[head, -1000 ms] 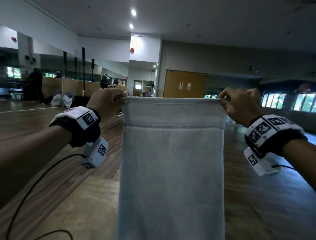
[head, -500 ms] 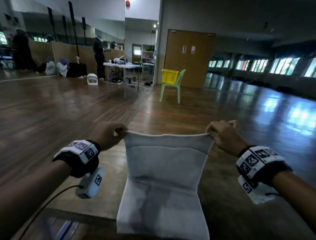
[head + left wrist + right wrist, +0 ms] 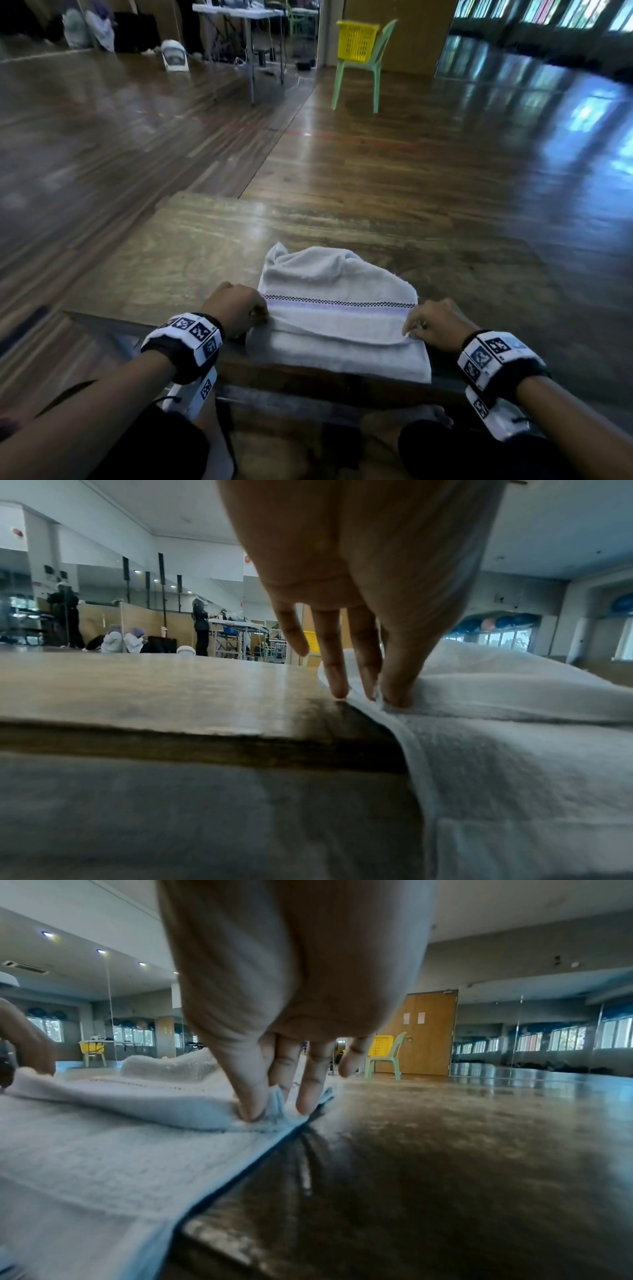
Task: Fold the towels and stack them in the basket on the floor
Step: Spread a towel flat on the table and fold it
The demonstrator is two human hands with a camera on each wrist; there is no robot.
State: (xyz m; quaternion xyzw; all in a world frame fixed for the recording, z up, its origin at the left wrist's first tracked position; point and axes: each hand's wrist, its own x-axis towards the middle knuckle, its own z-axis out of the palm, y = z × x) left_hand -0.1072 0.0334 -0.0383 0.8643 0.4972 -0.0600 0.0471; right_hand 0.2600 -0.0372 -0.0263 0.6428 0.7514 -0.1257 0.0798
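A white towel (image 3: 337, 301) with a checkered band lies on the low wooden table (image 3: 191, 260), folded over on itself, its near end draped over the table's front edge. My left hand (image 3: 255, 313) pinches the upper layer's left corner, thumb and fingers (image 3: 394, 685) down on the towel (image 3: 514, 723). My right hand (image 3: 412, 327) pinches the right corner; in the right wrist view the thumb and fingers (image 3: 253, 1096) squeeze a tuft of the towel (image 3: 103, 1137). No floor basket is in view.
A yellow basket (image 3: 356, 39) sits on a green plastic chair (image 3: 368, 73) far across the wooden floor. A folding table (image 3: 239, 10) with gear and a white fan (image 3: 174, 56) stand at the back left. People are far off in the left wrist view.
The towel was held up hanging in the air by its top corners; both hands came down and toward me, laying it folded onto the table. The head view tilted downward.
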